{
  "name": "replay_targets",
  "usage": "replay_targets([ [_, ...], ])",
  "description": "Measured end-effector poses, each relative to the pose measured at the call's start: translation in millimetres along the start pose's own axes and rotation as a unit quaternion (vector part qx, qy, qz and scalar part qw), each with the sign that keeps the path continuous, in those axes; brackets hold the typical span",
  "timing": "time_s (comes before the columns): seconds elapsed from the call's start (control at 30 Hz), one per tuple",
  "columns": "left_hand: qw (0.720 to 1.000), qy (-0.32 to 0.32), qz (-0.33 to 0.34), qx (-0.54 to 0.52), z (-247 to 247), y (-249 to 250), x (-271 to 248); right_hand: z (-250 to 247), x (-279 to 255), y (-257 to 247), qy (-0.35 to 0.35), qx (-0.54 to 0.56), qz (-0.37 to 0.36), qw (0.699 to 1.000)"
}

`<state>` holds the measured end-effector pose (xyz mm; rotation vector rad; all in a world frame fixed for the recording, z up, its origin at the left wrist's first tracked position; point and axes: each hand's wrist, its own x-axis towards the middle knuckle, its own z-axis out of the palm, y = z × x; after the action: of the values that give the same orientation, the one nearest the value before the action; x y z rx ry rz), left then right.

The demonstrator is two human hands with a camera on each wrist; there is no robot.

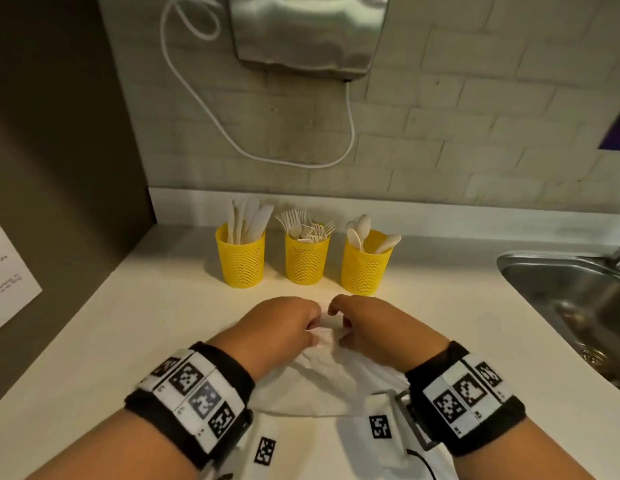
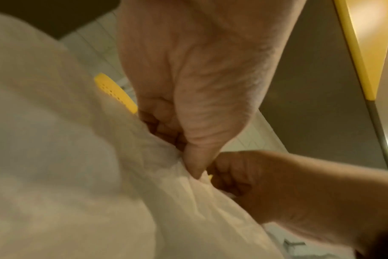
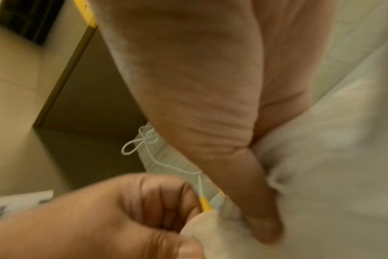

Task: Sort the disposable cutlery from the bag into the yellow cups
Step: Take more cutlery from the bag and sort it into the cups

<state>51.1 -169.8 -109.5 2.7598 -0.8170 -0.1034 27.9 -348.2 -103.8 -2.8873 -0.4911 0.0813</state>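
Two wristbands printed with black-and-white square markers sit nearest the camera, one on each forearm, above a cream countertop [image 1: 93, 341]. Just beyond them lies a crumpled white bag [image 1: 322, 382], resting on the countertop with its far end gathered up between both hands. Left hand [image 1: 284, 323]: fingers curled, thumb pressed against them, pinching a fold of the bag at its upper edge; the left wrist view confirms the thumb tip bearing down on the material. Right hand [image 1: 367, 323]: fingers likewise curled, gripping the bag's edge just beside the left hand, the two almost touching. What the bag contains cannot be determined from any view. Beyond the hands, three yellow mesh cups stand upright in a row near the back of the countertop, apart from one another. Left cup [image 1: 240, 259] holds pale knives [image 1: 249, 221], handles down. Middle cup [image 1: 306, 259] holds forks [image 1: 301, 223], tines up. Right cup [image 1: 365, 266] holds spoons [image 1: 362, 228], bowls up, one leaning out to the right. A steel sink [image 1: 544, 271] is set into the countertop at the far right. Behind the cups rises a pale tiled wall [image 1: 440, 116], carrying a metal wall-mounted unit [image 1: 308, 29] with a white cable [image 1: 204, 109] looping below it.
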Motion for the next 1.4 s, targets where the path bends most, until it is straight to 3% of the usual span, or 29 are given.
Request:
replay_targets([
  [0.2, 0.982, 0.117, -0.110, -0.103, -31.9, -53.0, -22.5, -29.3, -23.7, 43.9, 0.200, 0.115, 0.099, 0.968],
  [0.3, 0.979, 0.107, -0.135, -0.106, -40.0, -68.5, -34.3, -27.2, -31.2, 60.4, 0.205, 0.123, 0.159, 0.958],
  [0.37, 0.981, 0.077, -0.121, -0.129, -42.3, -66.9, -38.7, -26.4, -33.3, 57.5, 0.206, 0.099, 0.147, 0.962],
  [0.47, 0.969, 0.070, -0.078, -0.225, -43.5, -45.1, -35.1, -40.9, -35.0, 31.3, 0.246, 0.138, 0.045, 0.958],
  [0.57, 0.976, 0.064, -0.015, -0.206, -33.7, -15.0, -13.0, -44.2, -28.0, -4.7, 0.183, 0.155, -0.079, 0.968],
  [0.67, 0.974, 0.126, 0.010, -0.187, -26.4, 1.8, 1.8, -23.1, -16.0, -19.7, 0.127, 0.116, -0.093, 0.981],
  [0.73, 0.946, 0.157, -0.008, -0.283, -28.9, -0.5, 2.6, -13.9, -14.0, -17.0, 0.103, 0.135, -0.048, 0.984],
  [0.83, 0.873, 0.118, -0.005, -0.474, -37.2, -7.9, -6.5, -12.6, -15.0, -10.2, 0.093, 0.157, -0.019, 0.983],
  [0.9, 0.846, 0.102, 0.008, -0.523, -38.9, -10.8, -13.1, -16.1, -13.0, -9.3, 0.119, 0.149, -0.029, 0.981],
  [1.13, 0.813, 0.046, 0.062, -0.577, -49.5, 4.4, -26.8, -3.2, 2.1, -14.9, 0.058, 0.058, -0.145, 0.986],
  [1.2, 0.800, 0.029, 0.072, -0.596, -56.1, 7.1, -32.4, 0.6, 2.7, -12.9, 0.016, 0.010, -0.127, 0.992],
  [1.23, 0.813, 0.027, 0.073, -0.577, -59.3, 6.2, -34.7, 1.2, 2.0, -10.9, 0.001, -0.049, -0.096, 0.994],
  [1.3, 0.889, 0.015, 0.056, -0.454, -61.4, -1.4, -36.9, -1.5, -0.9, -7.7, -0.002, -0.138, -0.057, 0.989],
  [1.37, 0.977, -0.018, 0.014, -0.212, -58.1, -10.6, -36.6, -4.9, -4.9, -1.7, 0.003, -0.181, -0.040, 0.983],
  [1.4, 0.996, -0.036, -0.007, -0.077, -55.2, -15.0, -36.6, -7.3, -8.5, 0.7, -0.007, -0.209, -0.029, 0.977],
])
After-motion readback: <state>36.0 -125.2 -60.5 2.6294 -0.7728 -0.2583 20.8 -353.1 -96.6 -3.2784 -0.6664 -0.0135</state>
